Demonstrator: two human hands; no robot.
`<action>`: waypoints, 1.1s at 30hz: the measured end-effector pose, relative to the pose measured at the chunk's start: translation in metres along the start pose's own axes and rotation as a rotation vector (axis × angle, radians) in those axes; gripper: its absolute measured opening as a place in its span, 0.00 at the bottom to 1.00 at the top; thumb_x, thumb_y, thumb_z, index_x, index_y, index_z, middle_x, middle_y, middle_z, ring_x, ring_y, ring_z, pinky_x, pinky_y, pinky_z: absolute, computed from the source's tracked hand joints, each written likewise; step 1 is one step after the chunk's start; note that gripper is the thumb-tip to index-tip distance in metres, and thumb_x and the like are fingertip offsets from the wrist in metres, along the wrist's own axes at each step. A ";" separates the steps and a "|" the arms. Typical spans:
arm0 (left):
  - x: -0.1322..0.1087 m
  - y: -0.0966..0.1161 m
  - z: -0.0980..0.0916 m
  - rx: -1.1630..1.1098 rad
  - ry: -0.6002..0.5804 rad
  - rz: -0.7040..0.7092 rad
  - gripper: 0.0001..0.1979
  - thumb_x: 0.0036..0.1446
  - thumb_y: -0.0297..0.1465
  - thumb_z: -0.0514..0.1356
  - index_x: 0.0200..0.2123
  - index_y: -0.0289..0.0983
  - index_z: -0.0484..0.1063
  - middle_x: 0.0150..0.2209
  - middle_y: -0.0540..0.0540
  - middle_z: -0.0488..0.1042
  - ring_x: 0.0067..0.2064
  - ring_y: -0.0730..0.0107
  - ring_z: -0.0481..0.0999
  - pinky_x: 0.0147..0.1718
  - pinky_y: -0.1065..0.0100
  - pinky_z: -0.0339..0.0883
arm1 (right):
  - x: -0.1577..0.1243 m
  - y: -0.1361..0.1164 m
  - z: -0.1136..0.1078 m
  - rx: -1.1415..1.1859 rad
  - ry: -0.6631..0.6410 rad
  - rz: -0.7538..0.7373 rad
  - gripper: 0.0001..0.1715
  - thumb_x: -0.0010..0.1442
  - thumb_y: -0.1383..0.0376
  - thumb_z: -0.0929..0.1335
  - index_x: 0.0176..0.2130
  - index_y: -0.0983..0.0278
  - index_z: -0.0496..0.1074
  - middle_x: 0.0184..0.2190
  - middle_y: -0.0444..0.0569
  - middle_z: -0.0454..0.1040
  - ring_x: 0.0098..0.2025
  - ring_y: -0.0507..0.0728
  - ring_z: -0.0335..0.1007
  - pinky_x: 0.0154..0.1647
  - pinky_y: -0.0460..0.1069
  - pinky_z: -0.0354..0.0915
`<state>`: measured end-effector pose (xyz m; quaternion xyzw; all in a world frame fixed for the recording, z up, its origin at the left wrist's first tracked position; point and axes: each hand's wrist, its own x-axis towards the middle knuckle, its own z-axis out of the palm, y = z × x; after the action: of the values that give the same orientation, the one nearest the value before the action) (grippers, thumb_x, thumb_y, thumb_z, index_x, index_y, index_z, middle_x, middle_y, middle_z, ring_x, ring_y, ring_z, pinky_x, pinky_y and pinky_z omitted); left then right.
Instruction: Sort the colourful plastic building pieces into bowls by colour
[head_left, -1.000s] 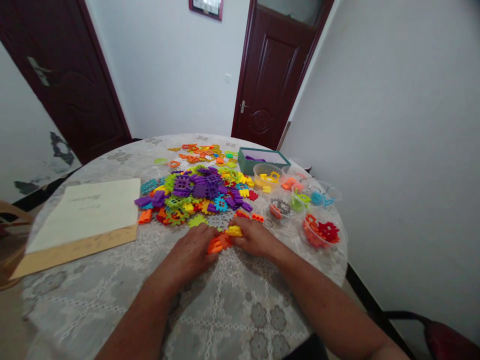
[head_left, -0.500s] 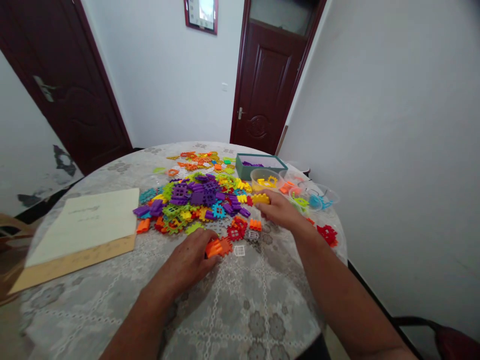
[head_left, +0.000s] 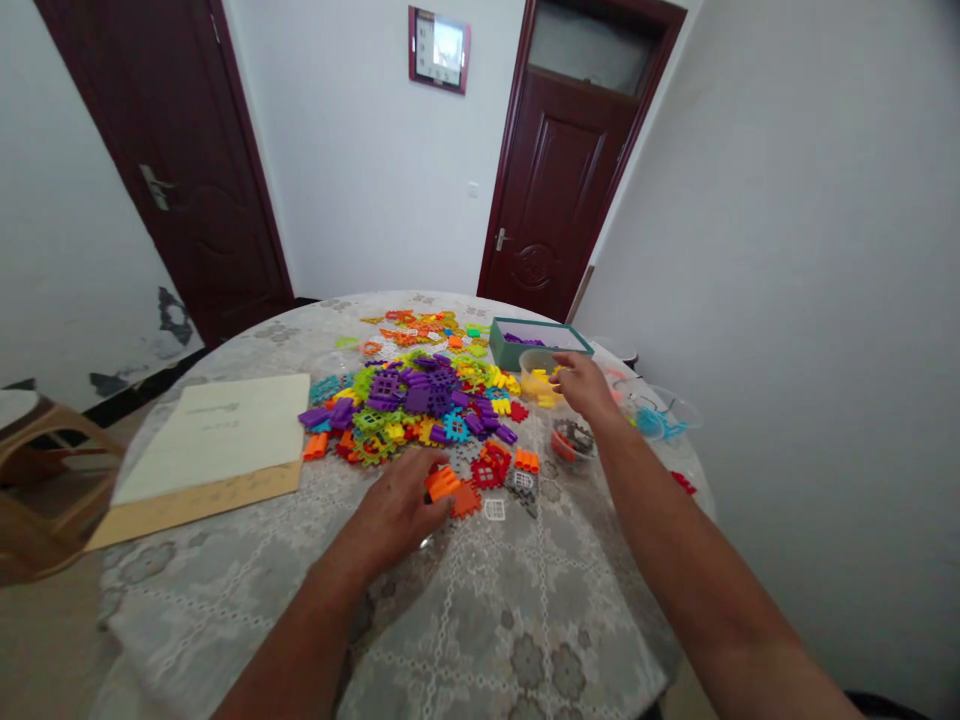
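Observation:
My left hand [head_left: 405, 500] is closed around an orange ribbed building block [head_left: 442, 482], low over the table. A flat orange gear-edged piece [head_left: 466, 498] lies against that block. My right hand [head_left: 581, 385] is at a clear round tub [head_left: 534, 358] that holds yellow blocks [head_left: 541, 388]. Its thumb and index finger are apart over the tub's right side, with yellow showing between and below them. Between my hands lie a red gear-edged window piece [head_left: 489, 468], an orange block [head_left: 527, 460] and a white window piece [head_left: 495, 509].
A big mixed pile of plastic pieces [head_left: 409, 400] covers the table's middle. Behind the tub stands a green box [head_left: 502, 350] with purple pieces. Clear tubs with grey and red pieces [head_left: 574, 440] and blue pieces [head_left: 660, 422] are at right. Paper sheets [head_left: 217, 435] lie at left.
My right hand has carried a yellow block from beside the pile to the yellow tub, and its fingers have parted. My left hand still grips the orange block. The view has shifted slightly.

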<state>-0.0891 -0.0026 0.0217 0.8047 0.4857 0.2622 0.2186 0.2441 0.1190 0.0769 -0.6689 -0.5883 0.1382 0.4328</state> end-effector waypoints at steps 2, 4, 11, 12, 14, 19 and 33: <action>0.001 0.001 -0.001 -0.044 0.040 -0.010 0.20 0.58 0.32 0.63 0.55 0.42 0.69 0.51 0.42 0.74 0.53 0.56 0.75 0.53 0.55 0.70 | -0.030 -0.008 0.005 0.093 -0.038 -0.044 0.23 0.61 0.69 0.63 0.53 0.67 0.74 0.49 0.57 0.79 0.37 0.55 0.80 0.36 0.48 0.75; 0.001 0.001 0.000 -0.081 0.089 0.005 0.23 0.58 0.32 0.64 0.57 0.42 0.68 0.51 0.43 0.74 0.53 0.57 0.75 0.52 0.55 0.71 | -0.065 -0.019 0.015 0.209 -0.127 -0.081 0.18 0.62 0.66 0.64 0.50 0.65 0.76 0.41 0.52 0.80 0.34 0.54 0.78 0.36 0.49 0.75; 0.000 0.002 0.008 -0.068 0.191 0.181 0.32 0.60 0.28 0.64 0.66 0.43 0.60 0.54 0.41 0.71 0.56 0.57 0.72 0.58 0.52 0.68 | -0.158 -0.051 0.066 0.556 -0.635 0.049 0.18 0.64 0.55 0.68 0.50 0.61 0.73 0.32 0.46 0.78 0.29 0.55 0.76 0.30 0.50 0.72; 0.000 0.004 0.008 -0.055 0.192 0.211 0.31 0.60 0.28 0.64 0.66 0.43 0.60 0.55 0.41 0.71 0.56 0.57 0.72 0.59 0.52 0.67 | -0.163 -0.053 0.071 0.595 -0.691 0.050 0.18 0.64 0.55 0.69 0.50 0.61 0.72 0.31 0.45 0.78 0.29 0.55 0.76 0.30 0.49 0.72; -0.001 0.006 0.007 -0.038 0.178 0.254 0.30 0.61 0.28 0.63 0.65 0.44 0.61 0.55 0.41 0.71 0.58 0.56 0.71 0.60 0.51 0.66 | -0.168 -0.053 0.076 0.641 -0.750 0.030 0.16 0.63 0.56 0.69 0.49 0.60 0.72 0.30 0.43 0.77 0.28 0.54 0.74 0.29 0.49 0.71; -0.001 -0.002 0.003 0.032 0.101 0.234 0.29 0.63 0.31 0.63 0.66 0.45 0.61 0.57 0.41 0.71 0.58 0.56 0.71 0.59 0.52 0.67 | -0.152 -0.039 0.063 0.481 -0.486 -0.015 0.16 0.62 0.59 0.67 0.49 0.60 0.70 0.33 0.44 0.76 0.28 0.53 0.70 0.28 0.48 0.66; 0.000 -0.003 0.010 0.245 -0.124 -0.003 0.17 0.62 0.30 0.60 0.54 0.39 0.73 0.50 0.38 0.74 0.55 0.50 0.71 0.57 0.52 0.64 | -0.118 -0.012 0.022 -0.347 -0.357 -0.175 0.13 0.69 0.59 0.61 0.37 0.60 0.71 0.33 0.50 0.77 0.36 0.60 0.72 0.37 0.49 0.60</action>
<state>-0.0850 -0.0027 0.0125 0.8394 0.5006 0.1504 0.1488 0.1889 0.0200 0.0344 -0.6447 -0.7259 0.1129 0.2113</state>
